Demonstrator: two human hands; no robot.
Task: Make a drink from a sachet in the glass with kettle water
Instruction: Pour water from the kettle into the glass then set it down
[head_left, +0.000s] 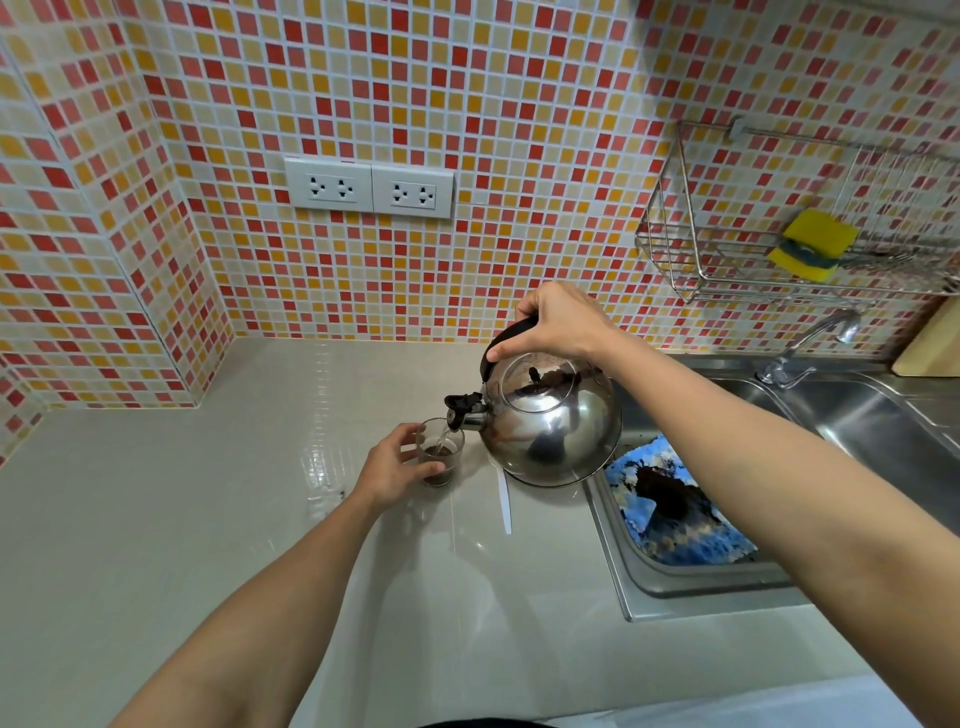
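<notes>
A small clear glass stands on the beige counter with dark brown powder and liquid at its bottom. My left hand wraps around its left side. My right hand grips the black handle of a shiny steel kettle, which is tilted to the left. Its black spout hangs just over the glass rim, and a thin stream of water runs into the glass. A narrow white sachet strip lies flat on the counter right of the glass, below the kettle.
A steel sink with a tap lies to the right; a blue and white cloth lies in its near part. A wire rack with a yellow sponge hangs on the tiled wall. Two wall sockets sit above the counter.
</notes>
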